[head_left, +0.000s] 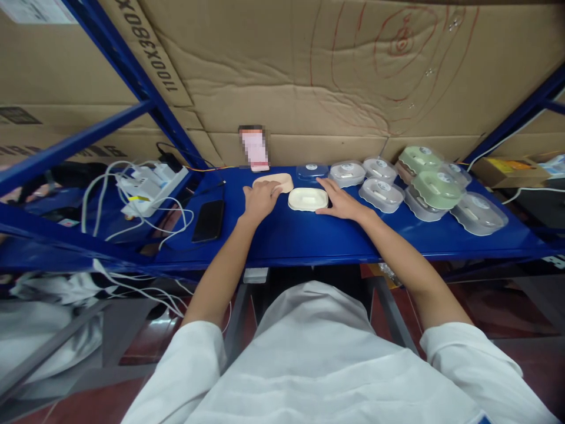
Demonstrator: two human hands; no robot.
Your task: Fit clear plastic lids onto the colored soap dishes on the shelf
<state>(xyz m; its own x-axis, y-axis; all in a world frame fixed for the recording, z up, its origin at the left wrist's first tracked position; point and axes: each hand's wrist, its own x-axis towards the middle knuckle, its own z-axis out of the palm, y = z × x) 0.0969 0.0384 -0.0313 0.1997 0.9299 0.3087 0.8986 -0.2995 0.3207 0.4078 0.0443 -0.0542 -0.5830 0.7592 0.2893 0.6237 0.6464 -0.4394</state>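
A shallow cream oval tray (304, 203) with a small raised rectangle inside lies on the blue table in front of me. My right hand (342, 201) is at its right end, thumb by the near corner and the other fingers stretched out beyond the far corner. To the left, my left hand (260, 202) has its fingers bent over a peach-coloured oval piece (285, 181); the hand hides its near left part. Just behind the cream tray lies a clear plastic lid (309, 172) with a round label, close to my right fingertips.
Several clear-covered oval boxes (382, 195) stand at the right, some stacked, with green ones (436, 189) among them. A black phone (209, 221) and a power strip (152, 185) with white cables are at the left. A propped-up phone (255, 147) leans against the cardboard (282, 94).
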